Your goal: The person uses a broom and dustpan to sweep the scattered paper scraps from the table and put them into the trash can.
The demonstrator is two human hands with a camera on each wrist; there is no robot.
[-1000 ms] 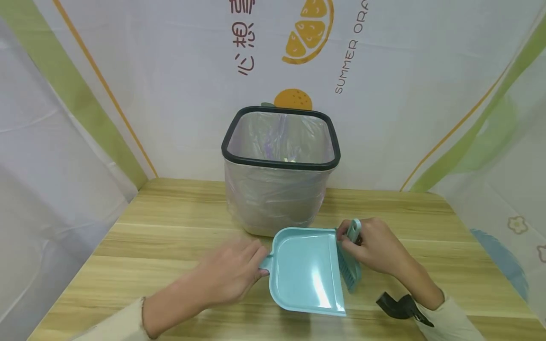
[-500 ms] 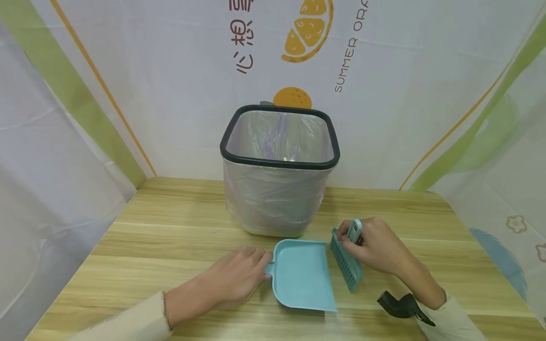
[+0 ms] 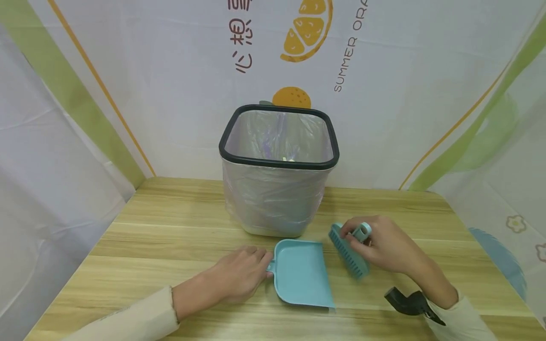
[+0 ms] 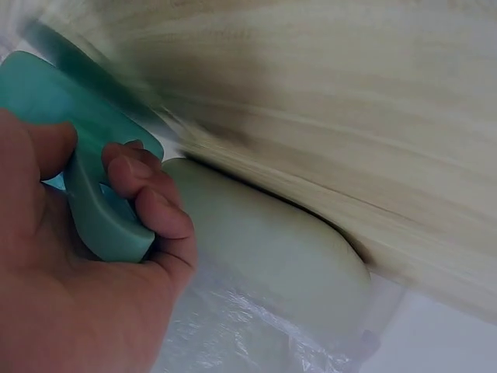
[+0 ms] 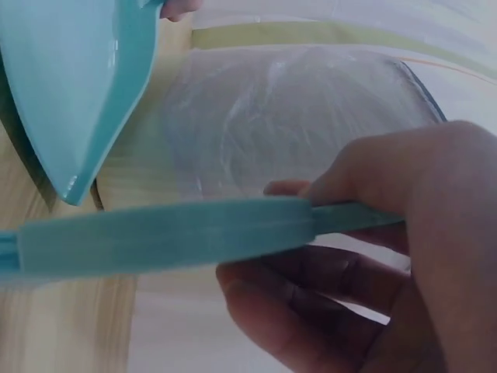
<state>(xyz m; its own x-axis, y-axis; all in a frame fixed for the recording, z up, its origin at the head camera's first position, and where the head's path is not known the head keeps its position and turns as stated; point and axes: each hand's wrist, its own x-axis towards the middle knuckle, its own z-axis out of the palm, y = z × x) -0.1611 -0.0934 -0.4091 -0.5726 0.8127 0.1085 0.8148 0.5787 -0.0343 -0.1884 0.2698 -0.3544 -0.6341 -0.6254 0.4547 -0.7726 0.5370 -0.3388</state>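
Observation:
My left hand (image 3: pixel 241 274) grips the short handle of a light blue dustpan (image 3: pixel 300 273), whose open edge faces right. In the left wrist view, fingers and thumb curl round that handle (image 4: pixel 109 217). To the right of the pan, my right hand (image 3: pixel 384 244) holds a matching hand brush (image 3: pixel 347 251), its bristles turned toward the pan with a gap between them. The right wrist view shows the brush (image 5: pixel 171 237) pinched between thumb and fingers, with the dustpan (image 5: pixel 70 85) beyond it. No debris is visible in the pan.
A bin (image 3: pixel 273 199) with a black rim and clear liner stands behind the dustpan; a small pale scrap shows inside it. All this rests on a wooden table (image 3: pixel 170 208). White printed cloth (image 3: pixel 183 85) hangs at the back and sides.
The dustpan has come down from a tilted pose and shifted left, away from the brush. The right hand has moved slightly right, and the brush has turned, its lower end swinging up and right.

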